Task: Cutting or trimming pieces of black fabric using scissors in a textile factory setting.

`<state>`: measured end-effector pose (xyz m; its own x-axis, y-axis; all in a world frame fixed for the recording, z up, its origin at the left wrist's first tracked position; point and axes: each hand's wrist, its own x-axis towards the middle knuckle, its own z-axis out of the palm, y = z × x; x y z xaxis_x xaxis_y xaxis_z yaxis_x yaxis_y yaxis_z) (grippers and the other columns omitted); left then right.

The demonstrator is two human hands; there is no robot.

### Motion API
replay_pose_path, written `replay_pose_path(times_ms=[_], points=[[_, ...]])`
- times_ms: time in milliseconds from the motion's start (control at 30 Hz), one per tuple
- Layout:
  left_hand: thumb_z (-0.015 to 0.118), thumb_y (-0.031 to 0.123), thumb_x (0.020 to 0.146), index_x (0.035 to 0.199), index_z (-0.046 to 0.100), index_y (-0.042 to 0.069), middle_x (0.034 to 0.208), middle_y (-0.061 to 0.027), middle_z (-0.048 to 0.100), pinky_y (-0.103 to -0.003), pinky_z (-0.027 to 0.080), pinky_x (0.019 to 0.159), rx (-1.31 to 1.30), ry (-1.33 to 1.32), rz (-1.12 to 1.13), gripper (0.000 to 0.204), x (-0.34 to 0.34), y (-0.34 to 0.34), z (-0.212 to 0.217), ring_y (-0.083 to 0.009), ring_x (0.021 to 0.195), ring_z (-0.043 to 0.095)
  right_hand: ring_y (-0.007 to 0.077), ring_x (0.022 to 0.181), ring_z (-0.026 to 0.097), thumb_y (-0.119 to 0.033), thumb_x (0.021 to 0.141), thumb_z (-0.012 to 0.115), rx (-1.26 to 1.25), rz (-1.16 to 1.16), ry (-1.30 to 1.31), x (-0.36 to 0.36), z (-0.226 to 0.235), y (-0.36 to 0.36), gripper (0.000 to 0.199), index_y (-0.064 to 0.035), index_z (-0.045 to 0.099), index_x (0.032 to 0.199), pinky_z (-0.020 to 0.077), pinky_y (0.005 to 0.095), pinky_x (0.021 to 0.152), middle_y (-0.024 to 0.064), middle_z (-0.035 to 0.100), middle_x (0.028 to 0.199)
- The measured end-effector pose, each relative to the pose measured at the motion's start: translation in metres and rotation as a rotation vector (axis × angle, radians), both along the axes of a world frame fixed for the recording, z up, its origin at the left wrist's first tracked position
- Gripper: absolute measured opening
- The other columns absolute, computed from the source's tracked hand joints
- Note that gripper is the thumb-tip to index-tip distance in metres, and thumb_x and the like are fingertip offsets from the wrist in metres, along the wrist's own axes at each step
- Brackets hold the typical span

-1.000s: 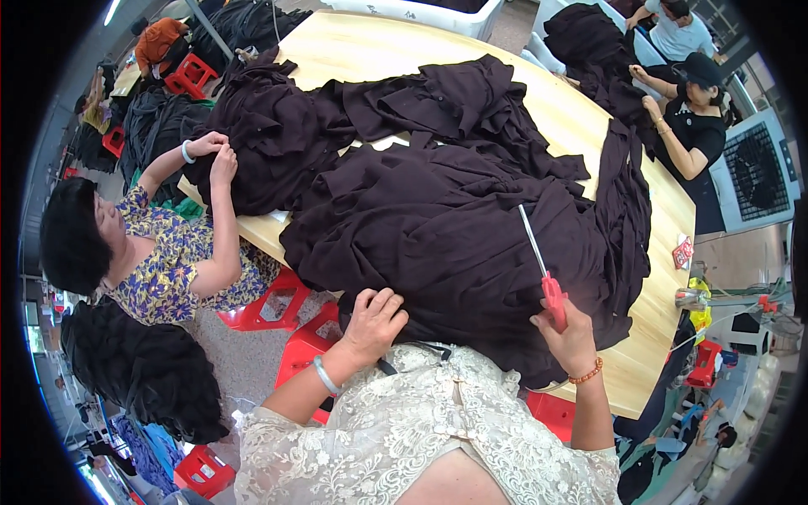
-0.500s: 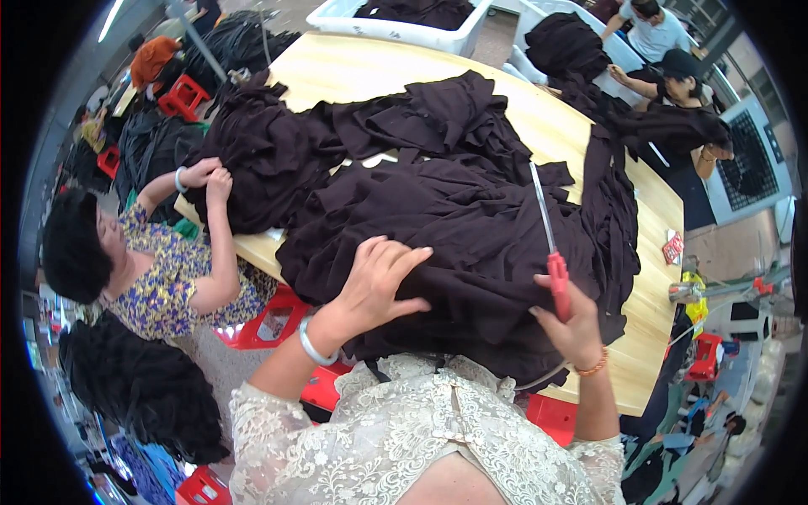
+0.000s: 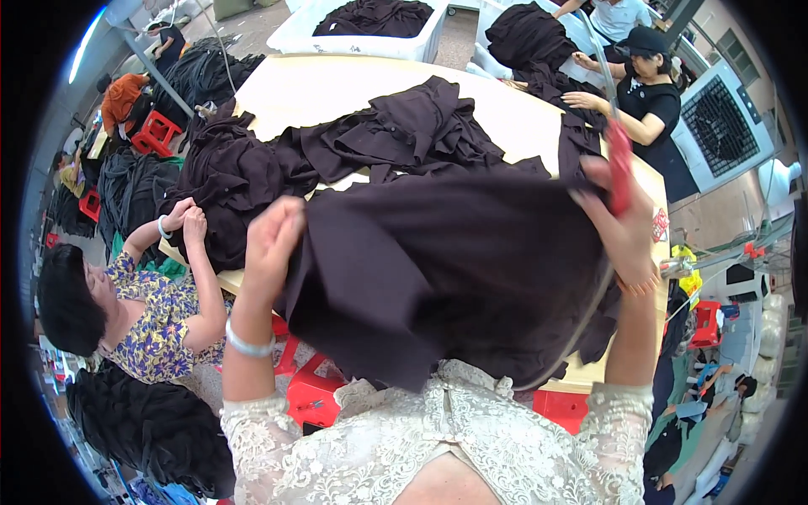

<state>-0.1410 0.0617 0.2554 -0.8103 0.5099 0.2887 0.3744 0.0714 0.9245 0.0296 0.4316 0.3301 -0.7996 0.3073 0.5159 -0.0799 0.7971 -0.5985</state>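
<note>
A dark brown garment [image 3: 471,269] hangs stretched out and blurred above the table, in front of my chest. My left hand [image 3: 271,244] is closed in a fist on its upper left corner. In my right hand [image 3: 627,231] is a red air blow gun [image 3: 619,164] with a long thin metal nozzle pointing up and away. The garment's right edge meets the fingers of that hand; whether they also pinch it is unclear. A thin pale hose [image 3: 582,326] runs down from near my right wrist, along the cloth. More dark garments [image 3: 404,126] lie heaped behind on the table.
The pale wooden table [image 3: 311,80] spreads ahead. A co-worker in a flowered top [image 3: 160,307] handles cloth at left; another in a black cap [image 3: 652,101] works at far right. White bins [image 3: 358,46] stand behind. Red stools [image 3: 313,391] are beside and under the table.
The garment has been lifted off the heap and spread between my hands. My left hand went from open to closed on it. My right hand rose with the blow gun.
</note>
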Motion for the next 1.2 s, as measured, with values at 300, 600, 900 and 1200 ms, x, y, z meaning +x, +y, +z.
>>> replay_pose_path(times_ms=[300,600,900,1200], points=[[0.059,0.007,0.092,0.122,0.052,0.002,0.108,-0.0091,0.061,-0.030,0.057,0.072,0.273,-0.929,-0.155,0.032,0.070,0.036,-0.050,-0.0183,0.083,0.066,0.0357,0.064,0.062,-0.014,0.088,0.062,0.190,-0.184,-0.523,0.032,-0.087,-0.012,0.013,-0.0019,0.058,0.091,0.0486,0.0395,0.060,0.0137,0.061,0.071],[0.053,0.016,0.097,0.101,0.060,0.004,0.096,-0.0058,0.064,-0.036,0.059,0.080,0.726,-1.547,-0.286,0.015,0.090,0.073,-0.076,-0.0369,0.102,0.064,0.0358,0.087,0.065,0.000,0.086,0.057,-0.165,-0.082,-0.722,0.095,-0.076,-0.034,0.017,-0.0030,0.050,0.102,0.0505,0.0394,0.071,0.0191,0.062,0.098],[0.061,0.012,0.093,0.079,0.061,0.000,0.089,-0.0164,0.064,-0.047,0.056,0.087,0.645,-1.454,-0.116,0.018,0.078,0.107,-0.088,-0.0370,0.098,0.065,0.0311,0.078,0.063,-0.004,0.079,0.068,-0.041,0.216,-0.716,0.092,-0.056,-0.044,0.030,-0.0047,0.050,0.102,0.0486,0.0384,0.068,0.0129,0.061,0.083],[0.059,0.012,0.094,0.085,0.064,-0.002,0.095,-0.0196,0.066,-0.046,0.055,0.089,0.715,-1.320,-0.045,0.017,0.084,0.109,-0.110,-0.0361,0.097,0.066,0.0333,0.064,0.064,-0.023,0.087,0.064,0.157,0.285,-0.956,0.060,-0.033,-0.063,0.026,-0.0074,0.051,0.103,0.0479,0.0422,0.059,0.0137,0.062,0.066]])
